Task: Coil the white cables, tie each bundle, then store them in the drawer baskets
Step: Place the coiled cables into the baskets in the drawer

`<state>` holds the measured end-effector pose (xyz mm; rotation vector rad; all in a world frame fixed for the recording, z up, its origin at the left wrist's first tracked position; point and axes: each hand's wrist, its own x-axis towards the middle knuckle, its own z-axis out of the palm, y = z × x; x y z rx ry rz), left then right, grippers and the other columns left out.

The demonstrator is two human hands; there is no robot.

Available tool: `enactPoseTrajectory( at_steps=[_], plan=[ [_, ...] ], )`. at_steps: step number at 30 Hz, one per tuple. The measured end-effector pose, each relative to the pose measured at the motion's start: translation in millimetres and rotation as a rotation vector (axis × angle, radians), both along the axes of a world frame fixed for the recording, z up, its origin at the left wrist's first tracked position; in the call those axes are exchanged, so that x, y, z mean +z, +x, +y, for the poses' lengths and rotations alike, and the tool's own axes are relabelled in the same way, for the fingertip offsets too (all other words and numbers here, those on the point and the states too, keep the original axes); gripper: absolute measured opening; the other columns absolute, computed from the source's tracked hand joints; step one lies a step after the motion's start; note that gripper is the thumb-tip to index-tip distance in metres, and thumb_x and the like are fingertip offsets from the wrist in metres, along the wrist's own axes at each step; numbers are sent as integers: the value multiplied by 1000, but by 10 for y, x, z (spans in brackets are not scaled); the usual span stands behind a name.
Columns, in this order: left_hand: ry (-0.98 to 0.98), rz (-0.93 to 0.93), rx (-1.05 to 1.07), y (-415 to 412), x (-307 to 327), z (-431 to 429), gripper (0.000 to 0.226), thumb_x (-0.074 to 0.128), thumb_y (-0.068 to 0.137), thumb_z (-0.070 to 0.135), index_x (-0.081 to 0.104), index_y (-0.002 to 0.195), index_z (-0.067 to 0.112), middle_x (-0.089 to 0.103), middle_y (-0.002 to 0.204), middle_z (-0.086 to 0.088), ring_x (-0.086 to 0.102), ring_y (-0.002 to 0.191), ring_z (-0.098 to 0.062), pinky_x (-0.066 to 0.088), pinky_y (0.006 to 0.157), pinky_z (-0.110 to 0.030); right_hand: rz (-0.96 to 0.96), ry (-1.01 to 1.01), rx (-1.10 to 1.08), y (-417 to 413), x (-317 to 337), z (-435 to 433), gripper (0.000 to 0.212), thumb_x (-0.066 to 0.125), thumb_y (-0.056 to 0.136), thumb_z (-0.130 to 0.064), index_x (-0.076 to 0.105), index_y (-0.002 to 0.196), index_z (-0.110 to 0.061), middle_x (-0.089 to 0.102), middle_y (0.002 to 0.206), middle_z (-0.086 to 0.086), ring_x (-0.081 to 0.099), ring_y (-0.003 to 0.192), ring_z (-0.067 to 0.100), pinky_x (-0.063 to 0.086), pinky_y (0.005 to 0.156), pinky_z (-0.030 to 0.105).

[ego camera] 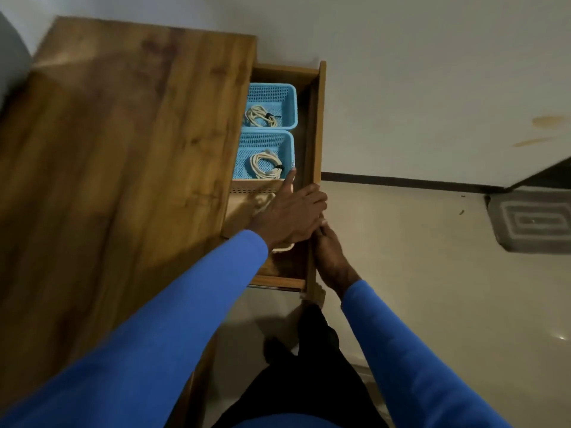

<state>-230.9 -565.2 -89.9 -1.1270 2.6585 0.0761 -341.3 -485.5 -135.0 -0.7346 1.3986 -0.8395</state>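
Note:
The wooden drawer point(318, 125) stands pulled out to the right of the desk. Inside it sit two blue baskets, the far basket point(290, 97) and the near basket point(289, 146), each holding one coiled white cable with a dark tie: far coil point(259, 116), near coil point(266, 166). A cream basket point(253, 189) lies nearer, mostly under my left hand point(290, 217), whose index finger points at the near blue basket's corner while the other fingers rest on the drawer front. My right hand point(330, 257) grips the drawer front from outside.
The wooden desk top point(123, 149) fills the left. A white wall is behind, with a dark skirting along the pale floor point(432, 273). A grey mat point(531, 220) lies at the right. My dark trouser leg point(309, 350) is below the drawer.

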Motion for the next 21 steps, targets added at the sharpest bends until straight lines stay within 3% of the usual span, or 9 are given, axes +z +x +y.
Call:
enactPoseTrajectory(
  at_steps=[7, 10, 12, 14, 17, 19, 21],
  plan=[
    [-78, -181, 69, 1069, 71, 62, 63, 20, 105, 59, 22, 161, 31, 11, 173, 3, 6, 160, -27, -1, 120, -72, -72, -57, 190, 925, 77, -13, 46, 37, 111, -37, 33, 156, -35, 49, 152, -8, 51, 135, 9, 45, 107, 24],
    [-113, -238, 115, 1443, 64, 77, 64, 21, 104, 62, 22, 161, 34, 6, 174, -1, 0, 160, -31, -1, 119, -73, -141, -53, 277, 1216, 153, 60, 51, 37, 110, -28, 22, 157, -38, 44, 147, -18, 49, 122, -5, 44, 90, 7],
    [-142, -247, 164, 1625, 109, 79, 64, 22, 102, 65, 29, 159, 36, 2, 174, -7, -4, 160, -33, 0, 119, -72, -200, -15, 334, 1400, 194, 54, 47, 38, 108, -30, 24, 151, -42, 48, 142, -16, 52, 116, -1, 46, 88, 16],
    [-141, -241, 207, 1712, 164, 80, 65, 20, 101, 69, 34, 155, 38, -7, 173, -10, -10, 159, -35, 1, 120, -71, -243, 45, 344, 1508, 208, 8, 42, 38, 108, -33, 34, 150, -34, 53, 139, -7, 55, 114, 8, 49, 86, 23],
    [-59, -197, 269, 1706, 183, 40, 62, 20, 100, 70, 47, 146, 38, -10, 173, -10, -11, 159, -35, 11, 122, -67, -330, 120, 322, 1489, 256, -75, 34, 40, 107, -22, 49, 139, -25, 56, 122, -10, 54, 108, 6, 50, 82, 22],
    [85, -74, 380, 1697, 169, 33, 60, 22, 101, 69, 48, 145, 38, -9, 173, -8, -10, 159, -33, 15, 123, -62, -329, 171, 346, 1399, 305, -130, 25, 43, 106, -24, 55, 127, -32, 55, 120, -11, 52, 117, 12, 51, 98, 32],
    [185, 71, 460, 1720, 173, 83, 59, 25, 102, 67, 41, 152, 39, -6, 173, -6, -7, 159, -29, 15, 124, -60, -223, 208, 441, 1326, 433, -199, 28, 45, 105, -36, 54, 131, -33, 53, 130, -10, 46, 134, 19, 41, 114, 46]
  ],
)
